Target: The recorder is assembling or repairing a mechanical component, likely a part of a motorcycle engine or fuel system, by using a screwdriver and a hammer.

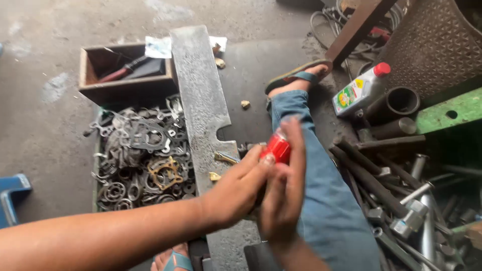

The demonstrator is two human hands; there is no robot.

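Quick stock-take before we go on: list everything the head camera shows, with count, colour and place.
small red container: one, red, held between both hands at centre
steel plate: one, grey, notched, lying lengthwise on the floor
gasket tray: one, heaped with grey and tan gaskets, left of the plate
wooden box: one, brown, above the tray, tools inside
brass fittings: several, gold, on and beside the plate
oil bottle: one, white with red cap, upper right
pipes and bolts: many, dark and silver, piled at right
blue object: one, left edge
jeans leg: blue, sandalled foot at top
left hand: on the container
right hand: on the container, blurred
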